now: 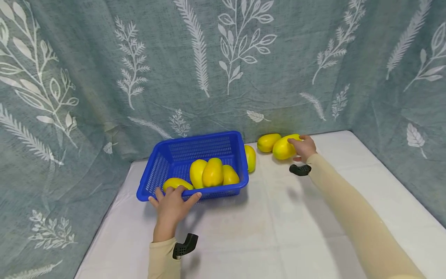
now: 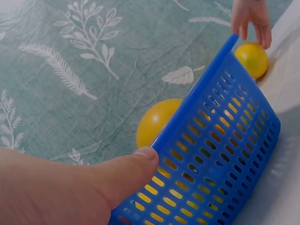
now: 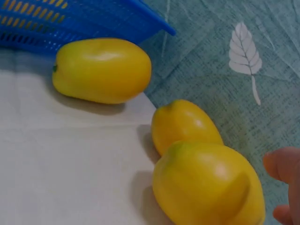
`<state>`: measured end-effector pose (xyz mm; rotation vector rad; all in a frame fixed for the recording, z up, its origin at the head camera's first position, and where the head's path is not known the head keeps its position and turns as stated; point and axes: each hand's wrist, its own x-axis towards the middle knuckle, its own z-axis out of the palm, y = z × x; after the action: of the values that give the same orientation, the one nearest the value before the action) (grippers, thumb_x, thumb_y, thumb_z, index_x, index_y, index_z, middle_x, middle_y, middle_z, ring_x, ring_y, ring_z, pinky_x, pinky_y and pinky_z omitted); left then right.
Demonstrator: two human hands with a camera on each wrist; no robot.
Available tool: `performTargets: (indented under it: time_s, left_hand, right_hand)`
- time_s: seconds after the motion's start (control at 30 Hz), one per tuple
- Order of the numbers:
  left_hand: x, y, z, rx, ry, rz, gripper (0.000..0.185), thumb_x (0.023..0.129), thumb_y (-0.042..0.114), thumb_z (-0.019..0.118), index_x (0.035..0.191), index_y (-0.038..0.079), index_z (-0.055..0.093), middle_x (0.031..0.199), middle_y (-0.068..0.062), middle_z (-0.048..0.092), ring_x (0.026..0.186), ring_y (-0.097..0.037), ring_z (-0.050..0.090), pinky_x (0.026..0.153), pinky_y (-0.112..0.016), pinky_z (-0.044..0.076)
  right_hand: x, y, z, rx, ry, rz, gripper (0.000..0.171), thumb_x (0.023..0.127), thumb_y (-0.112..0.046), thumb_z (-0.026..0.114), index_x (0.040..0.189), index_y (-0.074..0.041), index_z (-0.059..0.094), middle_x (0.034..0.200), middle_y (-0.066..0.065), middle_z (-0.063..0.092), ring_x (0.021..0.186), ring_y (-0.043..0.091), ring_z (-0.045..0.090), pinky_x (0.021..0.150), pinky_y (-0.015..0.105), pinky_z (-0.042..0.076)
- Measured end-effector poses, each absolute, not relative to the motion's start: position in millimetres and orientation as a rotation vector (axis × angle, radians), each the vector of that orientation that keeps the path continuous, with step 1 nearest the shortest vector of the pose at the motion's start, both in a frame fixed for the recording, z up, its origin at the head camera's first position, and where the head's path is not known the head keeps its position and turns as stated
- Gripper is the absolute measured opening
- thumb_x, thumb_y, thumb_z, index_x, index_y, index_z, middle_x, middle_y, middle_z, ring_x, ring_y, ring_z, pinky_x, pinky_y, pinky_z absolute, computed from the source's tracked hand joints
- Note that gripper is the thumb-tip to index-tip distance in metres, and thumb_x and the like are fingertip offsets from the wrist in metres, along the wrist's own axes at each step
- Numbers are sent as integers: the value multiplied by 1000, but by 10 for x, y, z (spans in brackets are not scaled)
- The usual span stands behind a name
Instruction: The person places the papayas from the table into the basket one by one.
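Yellow fruit point(image 1: 285, 147) sits under the right hand point(image 1: 304, 148), whose fingers curl over its far end by the backdrop. Nearer, the left hand point(image 1: 171, 204) grips the blue basket's point(image 1: 234, 144) near rim, steadying it on the white table point(image 1: 265, 232); four fruits lie inside.

Perforated glossy plastic basket point(image 1: 195, 155); smooth waxy mangoes point(image 1: 212, 172); matt woven curtain point(image 1: 278, 58).
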<state>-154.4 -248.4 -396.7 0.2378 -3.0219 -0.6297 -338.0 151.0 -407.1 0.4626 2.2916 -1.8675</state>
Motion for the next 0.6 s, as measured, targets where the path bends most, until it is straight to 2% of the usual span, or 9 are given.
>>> performTargets:
  time_s: [0.23,0.6]
  left_hand:
    - [-1531,-2492,-3969,249,-3011,-638,64,93,54,66,130,1,65,141,-38,50,146,-71,6,109,-86,-5]
    - [-1538,-2493,-3997,260,-2981,-660,63,92,53,68,129,1,66,141,-36,52,147,-69,6,110,-86,-6]
  right_hand:
    - [-3446,1413,-4146,508,2303,-1874,80,103,-36,55,164,-10,9,171,19,13,150,44,35,108,58,49]
    - [-3494,1325,-4256,529,2162,-2006,91,100,-38,58,165,-18,-2,171,17,9,153,40,29,113,59,43]
